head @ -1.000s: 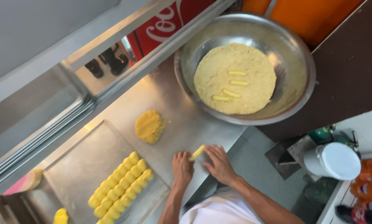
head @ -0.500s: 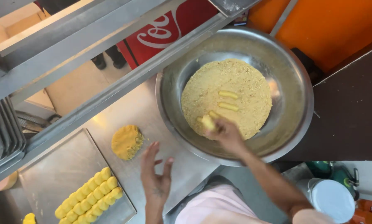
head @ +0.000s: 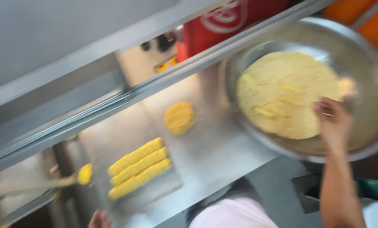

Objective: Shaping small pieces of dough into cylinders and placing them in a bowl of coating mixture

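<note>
The dough (head: 288, 93) lay spread in the metal bowl (head: 366, 55) on the bench (head: 214, 147). The right hand (head: 334, 122) pressed on it, grip unclear through blur. The left hand (head: 98, 219) showed only fingertips beside the tray (head: 163, 190) of yellow pieces (head: 139, 167).

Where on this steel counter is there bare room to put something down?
Bare steel lies between the dough lump and the bowl, and along the counter edge right of the tray. The tray is crowded with rows of yellow pieces; the right hand is in the crumb-filled bowl.
</note>
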